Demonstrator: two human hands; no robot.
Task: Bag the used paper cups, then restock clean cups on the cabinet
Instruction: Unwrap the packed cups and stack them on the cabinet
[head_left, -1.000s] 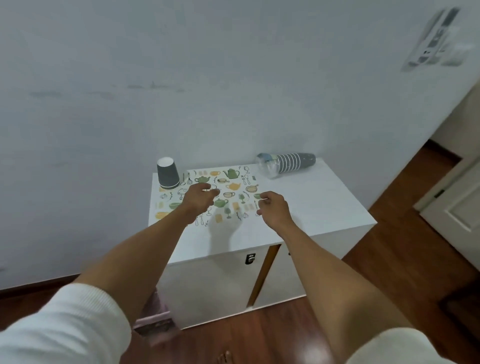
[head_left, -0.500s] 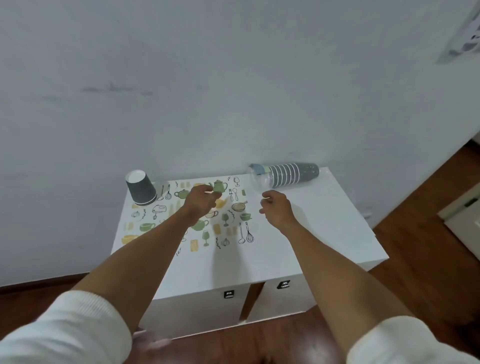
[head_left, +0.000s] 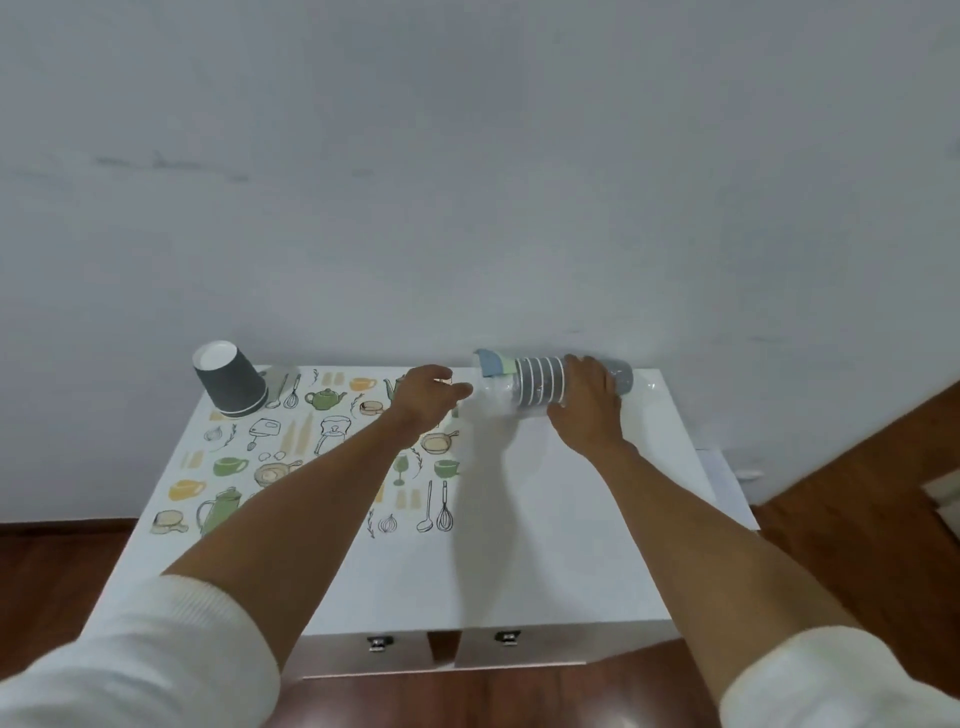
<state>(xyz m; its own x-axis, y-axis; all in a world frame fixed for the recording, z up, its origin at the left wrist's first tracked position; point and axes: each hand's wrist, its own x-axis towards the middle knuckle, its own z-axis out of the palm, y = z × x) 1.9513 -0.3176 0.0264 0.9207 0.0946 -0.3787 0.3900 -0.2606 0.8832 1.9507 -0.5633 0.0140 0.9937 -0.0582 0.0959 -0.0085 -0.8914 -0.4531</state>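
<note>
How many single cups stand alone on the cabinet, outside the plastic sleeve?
1: an upside-down grey cup at the cabinet's back left corner. Others are stacked inside the sleeve.

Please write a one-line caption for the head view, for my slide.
Right hand grips a wrapped sleeve of cups lying on the white cabinet; left hand at its wrapper end.

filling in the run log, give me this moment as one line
step: restock | right hand: grips cup stack lying in plastic sleeve | left hand: at sleeve's open end | upside-down cup: on cabinet
</note>
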